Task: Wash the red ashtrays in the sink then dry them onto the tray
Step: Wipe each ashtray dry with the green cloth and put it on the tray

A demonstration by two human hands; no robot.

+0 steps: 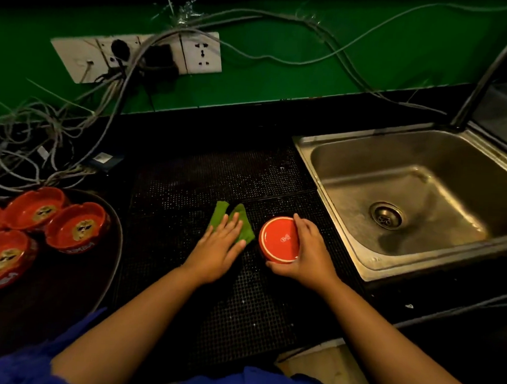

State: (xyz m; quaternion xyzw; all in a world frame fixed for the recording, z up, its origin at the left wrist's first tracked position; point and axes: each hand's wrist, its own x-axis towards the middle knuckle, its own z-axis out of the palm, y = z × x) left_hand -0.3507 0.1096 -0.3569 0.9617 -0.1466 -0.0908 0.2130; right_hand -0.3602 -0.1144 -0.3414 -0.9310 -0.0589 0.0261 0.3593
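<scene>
A red ashtray lies upside down on the black grid mat, its round base facing up. My right hand curls round its right side and grips it. Just left of it, my left hand lies flat with straight fingers on a green cloth. Several more red ashtrays stand upright on a dark round tray at the far left. The steel sink is at the right, with nothing in its basin.
A tangle of grey cables and a white socket strip hang on the green wall behind the counter. The sink's raised metal lid leans at the back right. A pale box sits below the counter's front edge.
</scene>
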